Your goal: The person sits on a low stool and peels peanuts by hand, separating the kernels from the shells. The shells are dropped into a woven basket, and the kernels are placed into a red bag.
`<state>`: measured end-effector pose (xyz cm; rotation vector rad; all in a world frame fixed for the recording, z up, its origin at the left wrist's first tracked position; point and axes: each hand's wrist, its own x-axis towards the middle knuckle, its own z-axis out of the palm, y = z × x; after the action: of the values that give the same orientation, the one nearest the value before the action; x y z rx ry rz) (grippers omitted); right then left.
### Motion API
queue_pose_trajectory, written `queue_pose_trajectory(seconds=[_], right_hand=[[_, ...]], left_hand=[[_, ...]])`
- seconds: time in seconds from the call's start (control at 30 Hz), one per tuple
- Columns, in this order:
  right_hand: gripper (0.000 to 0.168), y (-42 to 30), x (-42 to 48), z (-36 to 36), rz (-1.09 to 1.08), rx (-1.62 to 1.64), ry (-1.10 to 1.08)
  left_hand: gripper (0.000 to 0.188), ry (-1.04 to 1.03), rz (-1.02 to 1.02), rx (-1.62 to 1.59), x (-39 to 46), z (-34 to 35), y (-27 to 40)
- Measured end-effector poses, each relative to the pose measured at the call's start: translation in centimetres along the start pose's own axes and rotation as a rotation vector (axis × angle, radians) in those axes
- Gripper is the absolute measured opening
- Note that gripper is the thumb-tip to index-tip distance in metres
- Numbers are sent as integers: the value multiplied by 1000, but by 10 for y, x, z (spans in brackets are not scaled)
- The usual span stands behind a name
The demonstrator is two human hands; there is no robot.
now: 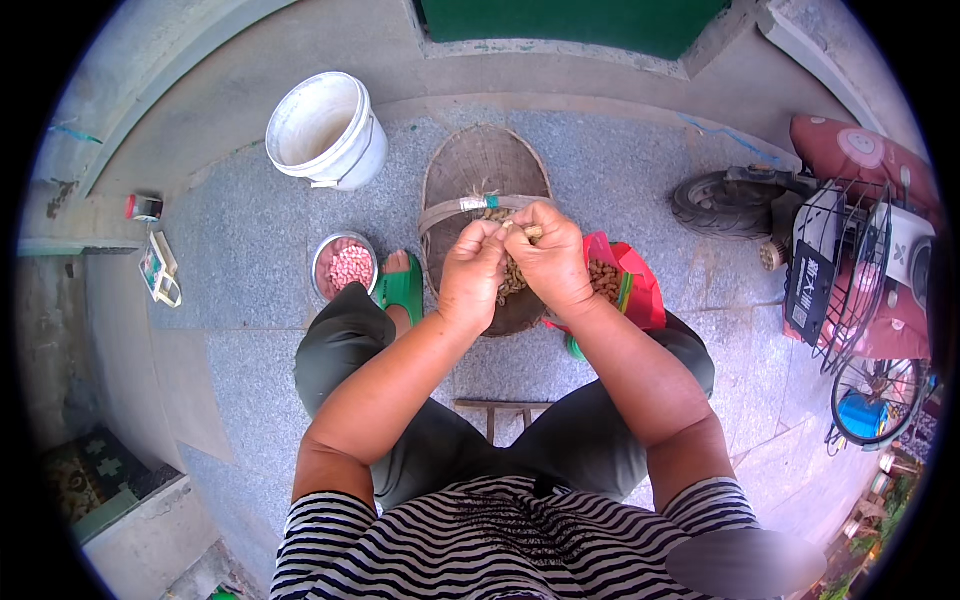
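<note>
My left hand (475,270) and my right hand (553,255) meet fingertip to fingertip above a woven basket (480,161). Pinched between them is a small pale piece of peanut (508,224), mostly covered by the fingers. A whole peanut pod (533,232) is tucked in the curled fingers of my right hand. Below, peanut shells (513,279) lie in the basket, partly hidden by my hands. Unshelled peanuts (604,279) fill a red bag (639,274) near my right knee. By my left foot, a metal bowl (319,262) contains pink shelled peanuts (350,265).
A white bucket (375,154) stands at the far left, near the wall. An electric scooter (847,247) with a wire basket is parked on the right. A dark jar (147,208) and a small carton (160,268) sit at the left. A wooden stool (499,406) shows between my legs.
</note>
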<state>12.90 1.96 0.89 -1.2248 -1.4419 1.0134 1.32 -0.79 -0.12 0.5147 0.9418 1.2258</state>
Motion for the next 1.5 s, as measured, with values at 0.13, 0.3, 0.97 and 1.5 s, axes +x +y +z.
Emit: queue_pose_trajectory(seconds=[0.13,0.3,0.97,1.5], right_hand=[[5,-5,1,1,-45,-76,19],[11,-11,0,4,-165,-183,140],[4,-10,-4,-5,73,-37,-11],[7,-3,5,-14,305,382,-175]], left_hand=[[12,52,-1,-30,3,5,-6],[16,71,0,-88,1,17,0],[16,-104,-7,-185,8,2,10],[12,-194,18,-118,4,3,9]])
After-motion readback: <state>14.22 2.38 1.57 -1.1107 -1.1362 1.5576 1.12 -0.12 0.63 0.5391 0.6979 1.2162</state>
